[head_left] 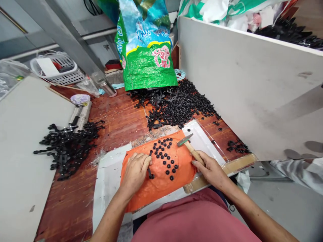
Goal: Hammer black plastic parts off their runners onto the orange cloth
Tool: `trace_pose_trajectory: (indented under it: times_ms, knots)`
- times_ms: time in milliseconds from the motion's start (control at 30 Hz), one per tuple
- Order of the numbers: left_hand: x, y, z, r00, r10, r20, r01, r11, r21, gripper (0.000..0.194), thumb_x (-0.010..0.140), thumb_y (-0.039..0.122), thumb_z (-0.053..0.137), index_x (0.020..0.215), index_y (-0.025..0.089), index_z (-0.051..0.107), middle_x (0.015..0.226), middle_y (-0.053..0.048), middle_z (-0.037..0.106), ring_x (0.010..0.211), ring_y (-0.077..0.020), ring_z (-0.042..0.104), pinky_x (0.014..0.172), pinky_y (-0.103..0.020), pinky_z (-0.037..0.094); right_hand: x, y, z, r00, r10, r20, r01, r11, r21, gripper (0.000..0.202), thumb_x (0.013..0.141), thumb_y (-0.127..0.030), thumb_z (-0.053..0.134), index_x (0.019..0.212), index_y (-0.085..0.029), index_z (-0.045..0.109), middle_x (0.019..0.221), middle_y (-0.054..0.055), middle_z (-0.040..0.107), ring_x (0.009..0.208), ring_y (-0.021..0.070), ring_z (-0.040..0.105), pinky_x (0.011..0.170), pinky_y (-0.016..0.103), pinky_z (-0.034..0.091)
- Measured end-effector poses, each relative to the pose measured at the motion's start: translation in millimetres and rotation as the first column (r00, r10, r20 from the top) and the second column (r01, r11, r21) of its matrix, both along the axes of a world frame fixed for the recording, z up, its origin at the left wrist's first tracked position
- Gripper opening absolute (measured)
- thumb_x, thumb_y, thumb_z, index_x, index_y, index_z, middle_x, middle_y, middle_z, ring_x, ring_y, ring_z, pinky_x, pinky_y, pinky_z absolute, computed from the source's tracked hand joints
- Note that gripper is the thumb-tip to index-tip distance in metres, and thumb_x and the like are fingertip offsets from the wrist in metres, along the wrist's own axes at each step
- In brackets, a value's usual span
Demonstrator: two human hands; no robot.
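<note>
"Two bare hands at work; what does each one have?"

"The right hand (210, 168) is closed around the wooden handle of a hammer (191, 148), a firm grip with the head raised at the upper left end, over the right part of an orange cloth (141, 199)."

"And the left hand (135, 169)?"

"That grip is closed too, on a slim black link (149, 172) with rounded ends. It is on the left half of the cloth, one end showing above the thumb and the other below (the middle is covered by the thumb). I can't quite tell whether the link lies flat or is tipped up a little."

"What sits between the hands?"

"A scatter of small round black caps (162, 157), apart from one another, all on the cloth. Under it is a white sheet (107, 174), on the reddish wooden counter (113, 122)."

"And farther off?"

"A big dark heap of small parts (181, 104) lies beyond the cloth, spreading from the mouth of a green and blue sack (150, 72). To the left is a tangled pile of black links (72, 148), and behind that, near the wall, a white basket (67, 79) and a metal flask (109, 88). A pale upright panel (242, 87) borders the right side."
</note>
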State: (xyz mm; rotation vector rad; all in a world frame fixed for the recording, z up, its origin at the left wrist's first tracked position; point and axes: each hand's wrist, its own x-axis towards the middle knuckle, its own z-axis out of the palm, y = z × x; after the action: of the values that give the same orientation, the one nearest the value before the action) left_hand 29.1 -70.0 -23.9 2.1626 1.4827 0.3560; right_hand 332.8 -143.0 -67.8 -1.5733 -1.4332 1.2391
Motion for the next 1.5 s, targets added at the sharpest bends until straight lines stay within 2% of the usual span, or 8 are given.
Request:
trace_pose_trajectory:
  times_ms: [233, 467, 1100, 1300, 1500]
  knots:
    - [0.3, 1.4, -8.1, 0.992, -0.085, -0.096, 0.089, 0.995, 0.043, 0.044, 0.104, 0.035, 0.03, 0.069, 0.022, 0.052, 0.073, -0.003, 0.061, 0.076, -0.0221, 0.051, 0.078, -0.037, 0.036, -0.1, -1.1, 2.0, 1.0, 0.003, 0.002, -0.003, 1.0, -0.001, 0.024, 0.097, -0.038, 0.055, 0.115, -0.023, 0.061, 0.074, -0.005, 0.05, 0.068, 0.0162, 0.049, 0.065, 0.028, 0.039]
    - [0.8, 5.4, -11.9, 0.985, -0.083, -0.151, 0.095, 0.993, 0.07, 0.045, 0.104, 0.036, 0.031, 0.069, 0.022, 0.055, 0.076, -0.004, 0.064, 0.078, -0.0228, 0.052, 0.077, -0.038, 0.035, 0.0, -1.3, 2.1, 1.0, 0.007, 0.012, -0.007, 1.0, -0.005, 0.025, 0.097, -0.037, 0.055, 0.117, -0.023, 0.061, 0.075, -0.005, 0.051, 0.069, 0.0164, 0.049, 0.065, 0.028, 0.038]
    - [1.8, 8.3, -9.7, 0.982, -0.1, -0.161, 0.108, 0.993, 0.038, 0.044, 0.104, 0.038, 0.031, 0.069, 0.022, 0.055, 0.077, -0.004, 0.065, 0.078, -0.0239, 0.054, 0.078, -0.039, 0.035, 1.0, -1.7, 1.8, 1.0, 0.006, 0.005, -0.006, 1.0, 0.004, 0.023, 0.098, -0.035, 0.055, 0.117, -0.023, 0.062, 0.08, -0.004, 0.054, 0.074, 0.0165, 0.051, 0.069, 0.027, 0.04]
    - [-3.1, 10.0, -12.5, 0.988, -0.112, -0.101, 0.118, 0.991, 0.055, 0.044, 0.105, 0.039, 0.031, 0.072, 0.023, 0.055, 0.075, -0.002, 0.064, 0.076, -0.0222, 0.053, 0.077, -0.037, 0.035, 0.8, -2.4, 2.8, 1.0, 0.015, -0.012, -0.015, 1.0, 0.018, 0.023, 0.098, -0.036, 0.054, 0.115, -0.023, 0.062, 0.08, -0.004, 0.055, 0.073, 0.0168, 0.052, 0.068, 0.026, 0.041]
    - [-3.5, 9.2, -12.5, 0.982, -0.118, -0.147, 0.124, 0.992, 0.034, 0.046, 0.105, 0.041, 0.032, 0.072, 0.023, 0.057, 0.078, -0.002, 0.065, 0.08, -0.023, 0.055, 0.08, -0.038, 0.034, 0.6, -3.0, 0.8, 1.0, 0.011, -0.028, -0.011, 1.0, 0.019, 0.023, 0.098, -0.036, 0.054, 0.116, -0.024, 0.062, 0.081, -0.004, 0.054, 0.073, 0.0167, 0.051, 0.068, 0.026, 0.041]
